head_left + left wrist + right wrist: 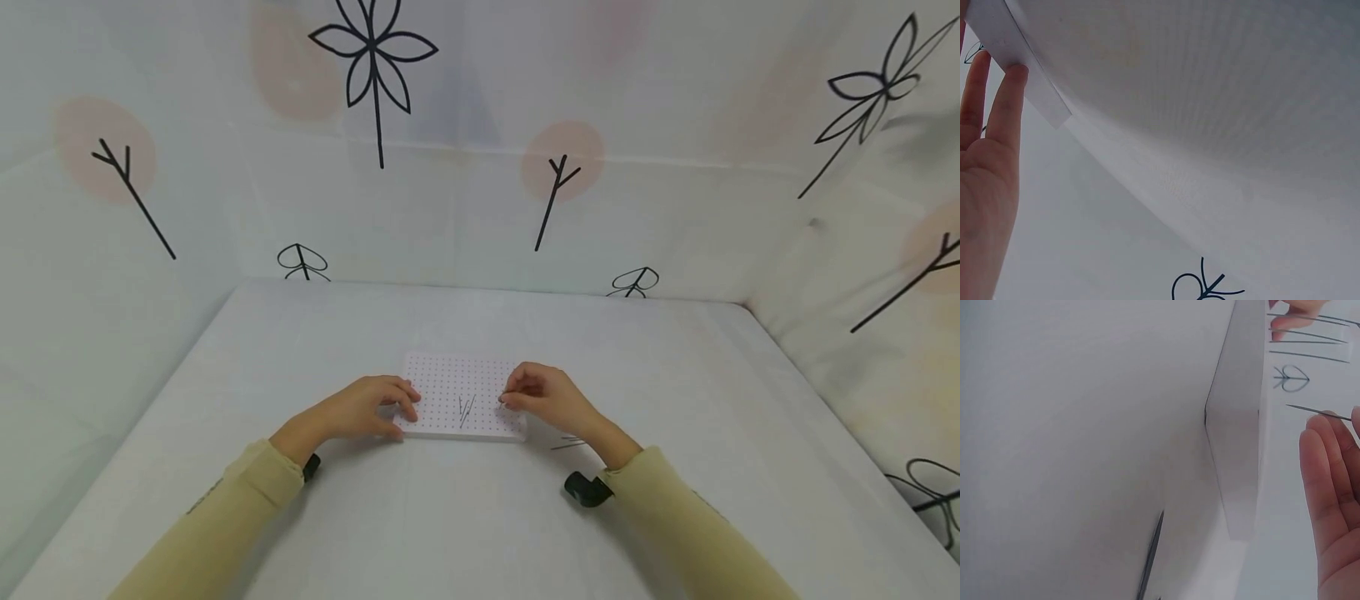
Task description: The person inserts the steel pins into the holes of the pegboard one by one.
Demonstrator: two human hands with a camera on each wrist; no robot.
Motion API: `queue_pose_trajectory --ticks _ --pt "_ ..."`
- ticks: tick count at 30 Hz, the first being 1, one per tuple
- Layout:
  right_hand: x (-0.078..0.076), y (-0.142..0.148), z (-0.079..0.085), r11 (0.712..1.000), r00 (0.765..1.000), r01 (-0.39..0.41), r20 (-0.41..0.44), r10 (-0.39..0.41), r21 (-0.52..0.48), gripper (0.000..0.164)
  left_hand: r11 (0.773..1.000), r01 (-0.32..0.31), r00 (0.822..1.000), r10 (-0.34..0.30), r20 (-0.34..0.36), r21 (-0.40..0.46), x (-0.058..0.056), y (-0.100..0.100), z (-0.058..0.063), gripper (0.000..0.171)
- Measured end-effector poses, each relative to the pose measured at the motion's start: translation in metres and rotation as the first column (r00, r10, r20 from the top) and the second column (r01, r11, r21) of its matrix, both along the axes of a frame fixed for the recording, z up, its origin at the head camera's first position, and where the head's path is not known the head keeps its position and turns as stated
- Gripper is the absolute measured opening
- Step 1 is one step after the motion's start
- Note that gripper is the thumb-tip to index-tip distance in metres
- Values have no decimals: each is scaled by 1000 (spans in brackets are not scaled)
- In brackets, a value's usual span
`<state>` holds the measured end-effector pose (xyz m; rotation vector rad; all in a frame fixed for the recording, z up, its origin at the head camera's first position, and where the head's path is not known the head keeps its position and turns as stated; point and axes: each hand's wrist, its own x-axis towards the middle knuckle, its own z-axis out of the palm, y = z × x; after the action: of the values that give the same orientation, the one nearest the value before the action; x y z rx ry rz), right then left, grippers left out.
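A white board (435, 375) with rows of small dots lies flat before me. My left hand (360, 410) rests on its left edge, fingertips over the top and thumb by the near corner. In the left wrist view, nearly straight fingers (1005, 103) touch the board's side wall (1041, 94). Several thin dark needles (466, 408) stick up from the board's near middle. Over the board's right part, my right hand (551, 402) pinches another needle (1310, 412) between thumb and fingers; its pointed end shows free in the right wrist view.
More needles (567, 446) lie loose on the white table right of the board, beneath the right wrist; a needle tip (1150, 553) shows close in the right wrist view. A dark wrist camera (587, 490) sits under the right sleeve. Patterned cloth (450, 208) hangs behind the table.
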<state>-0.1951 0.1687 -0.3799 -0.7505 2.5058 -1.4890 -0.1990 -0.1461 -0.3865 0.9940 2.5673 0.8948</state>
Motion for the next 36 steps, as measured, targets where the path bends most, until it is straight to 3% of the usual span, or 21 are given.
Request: queue_pose_trajectory --ticks 36 --pt "5 -32 -3 998 998 -59 21 59 6 8 1000 7 1000 -7 -10 4 1 -1 1 20"
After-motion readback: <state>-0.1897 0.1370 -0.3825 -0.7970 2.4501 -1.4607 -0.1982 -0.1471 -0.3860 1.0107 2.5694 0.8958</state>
